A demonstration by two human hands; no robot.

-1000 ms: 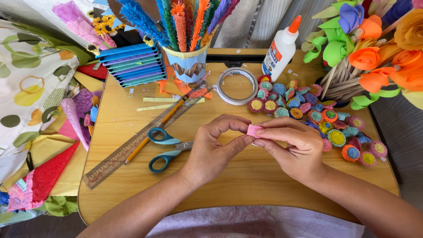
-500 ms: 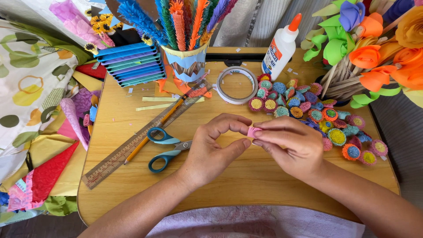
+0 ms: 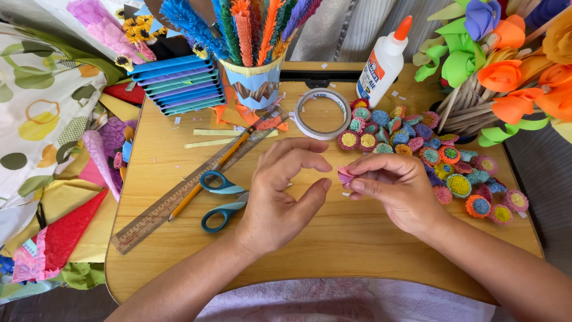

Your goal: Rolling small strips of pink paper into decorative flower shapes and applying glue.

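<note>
Pink paper roll (image 3: pixel 345 174) pinched in right hand (image 3: pixel 398 189).

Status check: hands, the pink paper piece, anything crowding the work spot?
Right hand pinching pink paper roll. Left hand open beside it, not gripping. Scissors lie left, paper flowers right; neither blocking.

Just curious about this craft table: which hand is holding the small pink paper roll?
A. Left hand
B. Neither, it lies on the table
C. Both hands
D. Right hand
D: the right hand pinches the pink paper roll, while the left hand is open beside it.
</note>
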